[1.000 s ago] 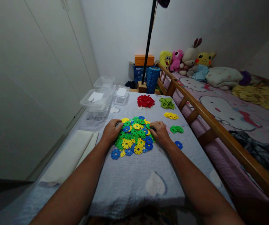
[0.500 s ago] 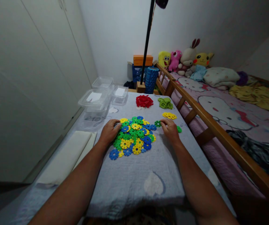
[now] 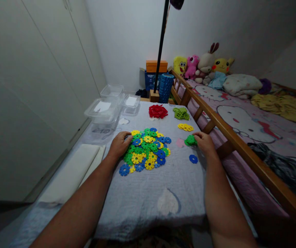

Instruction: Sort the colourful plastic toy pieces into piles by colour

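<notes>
Head view: a pale grey-blue cloth (image 3: 143, 198) printed with light hearts covers the table, its weave slightly wrinkled towards 6 o'clock. Taking the middle of the mixed pile (image 3: 145, 150) as the clock's centre, plain white cabinet doors (image 3: 34, 86) rise at 10 o'clock and a bare wall (image 3: 124, 41) at 12. A bed (image 3: 253, 117) with pink printed bedding runs along 2 to 3 o'clock behind a varnished wooden rail (image 3: 220, 120), soft toys (image 3: 204, 69) lined up at its far end. Clear plastic boxes (image 3: 104, 119) stand at 10 o'clock; a folded off-white sheet (image 3: 70, 172) lies between 8 and 9.

The pile is overlapping flat discs, notched round the rim like flowers, in green, yellow and blue. A tangled red heap (image 3: 158, 111) sits at 1 o'clock, a lime-green heap (image 3: 181, 113) and a row of yellow discs (image 3: 185, 127) near 2, and a single blue disc (image 3: 191, 160) just past 3.

At 9 o'clock the left hand (image 3: 120, 146) rests against the pile's edge, fingers loosely bent; whether it grips a disc I cannot tell. At 3 o'clock, well apart from the pile, the right hand (image 3: 205, 143) has its slightly curled fingertips at the green cluster (image 3: 190, 140), which lies at the hand's own 9 o'clock; whether they pinch a piece I cannot tell.
</notes>
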`<state>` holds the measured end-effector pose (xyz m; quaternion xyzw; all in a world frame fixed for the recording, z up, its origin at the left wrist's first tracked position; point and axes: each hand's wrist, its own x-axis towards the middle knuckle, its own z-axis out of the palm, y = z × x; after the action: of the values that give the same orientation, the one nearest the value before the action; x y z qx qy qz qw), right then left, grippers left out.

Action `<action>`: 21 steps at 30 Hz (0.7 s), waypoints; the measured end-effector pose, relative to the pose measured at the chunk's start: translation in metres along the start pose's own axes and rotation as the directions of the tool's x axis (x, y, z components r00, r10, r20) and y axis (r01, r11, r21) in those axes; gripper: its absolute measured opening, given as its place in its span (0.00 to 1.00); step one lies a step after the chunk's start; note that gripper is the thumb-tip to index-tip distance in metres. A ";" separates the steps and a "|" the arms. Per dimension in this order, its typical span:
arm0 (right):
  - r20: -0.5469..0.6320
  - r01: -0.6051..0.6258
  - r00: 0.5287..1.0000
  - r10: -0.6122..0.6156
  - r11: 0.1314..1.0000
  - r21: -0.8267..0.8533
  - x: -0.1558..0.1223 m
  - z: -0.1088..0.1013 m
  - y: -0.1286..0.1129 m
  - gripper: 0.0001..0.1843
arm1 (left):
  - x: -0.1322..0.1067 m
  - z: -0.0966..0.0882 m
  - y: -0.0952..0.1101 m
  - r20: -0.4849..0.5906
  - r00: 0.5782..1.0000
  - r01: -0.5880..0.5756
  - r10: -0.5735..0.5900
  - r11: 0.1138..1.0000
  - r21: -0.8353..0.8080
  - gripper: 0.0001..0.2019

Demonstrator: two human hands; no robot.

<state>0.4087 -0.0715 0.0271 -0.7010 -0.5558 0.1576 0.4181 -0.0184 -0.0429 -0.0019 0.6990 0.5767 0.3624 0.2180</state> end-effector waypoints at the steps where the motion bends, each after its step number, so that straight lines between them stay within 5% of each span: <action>1: 0.008 0.009 1.000 -0.009 1.000 -0.009 0.000 0.001 0.001 0.10 | 0.000 0.000 0.000 -0.001 1.000 0.000 0.000 1.000 -0.001 0.21; 21: -0.007 0.093 0.994 -0.105 0.904 -0.417 -0.006 0.020 -0.006 0.14 | 0.000 0.000 0.001 0.006 1.000 0.012 -0.012 1.000 0.011 0.23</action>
<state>0.3893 -0.0685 0.0187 -0.7471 -0.6053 0.0041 0.2747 -0.0178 -0.0436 -0.0012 0.6979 0.5821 0.3559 0.2179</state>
